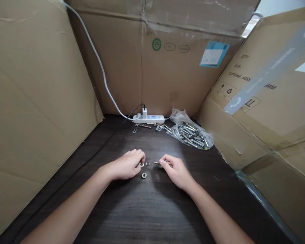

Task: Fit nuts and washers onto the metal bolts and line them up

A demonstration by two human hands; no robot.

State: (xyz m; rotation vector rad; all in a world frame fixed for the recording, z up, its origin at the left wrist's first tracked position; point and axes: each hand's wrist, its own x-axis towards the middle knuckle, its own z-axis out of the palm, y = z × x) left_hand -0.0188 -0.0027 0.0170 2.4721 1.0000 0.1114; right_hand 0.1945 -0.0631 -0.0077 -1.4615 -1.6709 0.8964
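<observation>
My left hand (129, 164) is low over the dark table, its fingers curled around a flat metal washer (141, 165) at the thumb and index fingertips. Just to the right lies a thin ring washer (147, 163), touched by neither hand. A metal nut (144, 175) rests on the table nearer to me. My right hand (175, 168) pinches a slim metal bolt (156, 163) whose end points left toward the ring; the rest of its length is partly hidden by the fingers.
A clear plastic bag (193, 135) of bolts lies at the back right, with loose bolts and washers beside it. Behind them is a white power strip (152, 119) with cables. Cardboard walls (122, 67) enclose the table (147, 210) on three sides.
</observation>
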